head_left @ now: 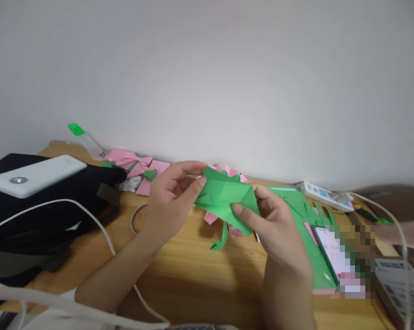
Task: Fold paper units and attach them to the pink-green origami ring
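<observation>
A creased green paper is held up above the wooden table, partly folded, with a flap standing along its upper left edge. My left hand pinches its left end between thumb and fingers. My right hand grips the right end, thumb on the front face and fingers behind, partly hidden by the sheet. Below and behind the paper, pink folded pieces and a curled green strip show in part.
Pink folded papers lie at the back left, near a black bag bearing a white power bank. Green sheets, a phone and a power strip are at the right. White cables cross the left foreground.
</observation>
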`<move>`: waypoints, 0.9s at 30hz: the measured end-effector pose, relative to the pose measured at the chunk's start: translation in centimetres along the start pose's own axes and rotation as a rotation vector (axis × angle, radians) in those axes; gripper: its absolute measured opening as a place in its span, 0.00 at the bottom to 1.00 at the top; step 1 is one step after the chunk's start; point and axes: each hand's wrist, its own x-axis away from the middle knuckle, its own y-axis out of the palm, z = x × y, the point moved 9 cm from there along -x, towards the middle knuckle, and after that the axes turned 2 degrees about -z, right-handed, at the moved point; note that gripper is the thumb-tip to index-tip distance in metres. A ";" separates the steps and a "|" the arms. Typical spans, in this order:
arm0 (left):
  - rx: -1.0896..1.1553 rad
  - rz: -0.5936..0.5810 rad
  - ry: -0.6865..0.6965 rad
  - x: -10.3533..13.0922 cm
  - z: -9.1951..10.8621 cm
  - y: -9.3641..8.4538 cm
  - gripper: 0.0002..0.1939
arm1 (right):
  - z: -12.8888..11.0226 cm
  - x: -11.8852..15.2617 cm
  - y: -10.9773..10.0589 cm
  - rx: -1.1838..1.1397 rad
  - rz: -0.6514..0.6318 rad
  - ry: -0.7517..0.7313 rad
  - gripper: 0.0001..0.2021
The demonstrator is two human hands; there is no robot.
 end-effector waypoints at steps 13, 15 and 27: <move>-0.358 -0.258 0.352 1.5 3.0 2.6 0.30 | 0.7 -0.1 -1.4 -0.132 0.148 0.024 0.08; -0.338 -0.259 0.340 1.5 2.7 2.6 0.30 | 0.8 -0.2 -1.3 -0.119 0.142 0.025 0.09; -0.267 -0.146 0.291 0.8 2.6 1.2 0.14 | 0.6 -0.1 0.5 0.207 -0.085 0.034 0.13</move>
